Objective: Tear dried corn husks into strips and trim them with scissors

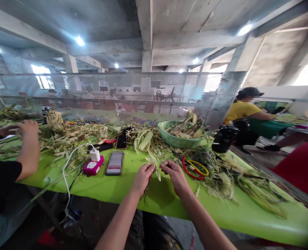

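Concrete hall all around, with a perforated metal screen behind the far edge of the green surface. Along that edge, heaps of dry husks and, right of its middle, a green basket. Close to the near edge, about midway, left hand with fingers narrowed on a pale husk strip; right hand with fingers pinching a small tan scrap. Seemingly at the step of parting or shaping husk; probably calls next for a light, steady pull.
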Demonstrator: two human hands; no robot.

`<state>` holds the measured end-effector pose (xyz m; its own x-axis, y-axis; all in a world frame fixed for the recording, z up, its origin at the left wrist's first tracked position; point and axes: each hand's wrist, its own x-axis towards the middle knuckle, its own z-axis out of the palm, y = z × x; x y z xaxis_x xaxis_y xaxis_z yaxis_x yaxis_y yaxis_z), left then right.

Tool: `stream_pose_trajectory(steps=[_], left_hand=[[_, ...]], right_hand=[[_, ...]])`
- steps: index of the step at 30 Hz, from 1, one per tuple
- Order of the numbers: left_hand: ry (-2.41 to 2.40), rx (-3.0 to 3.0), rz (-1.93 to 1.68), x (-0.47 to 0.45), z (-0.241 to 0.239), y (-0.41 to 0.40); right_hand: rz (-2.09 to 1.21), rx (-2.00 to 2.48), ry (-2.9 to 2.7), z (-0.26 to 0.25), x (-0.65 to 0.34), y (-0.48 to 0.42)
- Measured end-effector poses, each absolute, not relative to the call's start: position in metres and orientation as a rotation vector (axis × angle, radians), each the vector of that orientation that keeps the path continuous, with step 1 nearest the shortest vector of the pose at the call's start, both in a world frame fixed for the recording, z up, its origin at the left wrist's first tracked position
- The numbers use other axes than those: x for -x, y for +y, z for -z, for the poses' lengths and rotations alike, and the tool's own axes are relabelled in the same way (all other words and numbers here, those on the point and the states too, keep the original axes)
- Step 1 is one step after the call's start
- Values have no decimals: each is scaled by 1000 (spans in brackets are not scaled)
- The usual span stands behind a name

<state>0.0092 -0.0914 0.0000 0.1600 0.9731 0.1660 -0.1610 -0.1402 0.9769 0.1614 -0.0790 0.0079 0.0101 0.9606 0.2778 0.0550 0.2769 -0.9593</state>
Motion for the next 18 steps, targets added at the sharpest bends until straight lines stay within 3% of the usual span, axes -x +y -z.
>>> stream_pose_trajectory(steps=[18], left_hand=[[779, -1504, -1112, -12, -6, -95]], right_hand=[[-1085, 980, -1286, -6, -160, -81]])
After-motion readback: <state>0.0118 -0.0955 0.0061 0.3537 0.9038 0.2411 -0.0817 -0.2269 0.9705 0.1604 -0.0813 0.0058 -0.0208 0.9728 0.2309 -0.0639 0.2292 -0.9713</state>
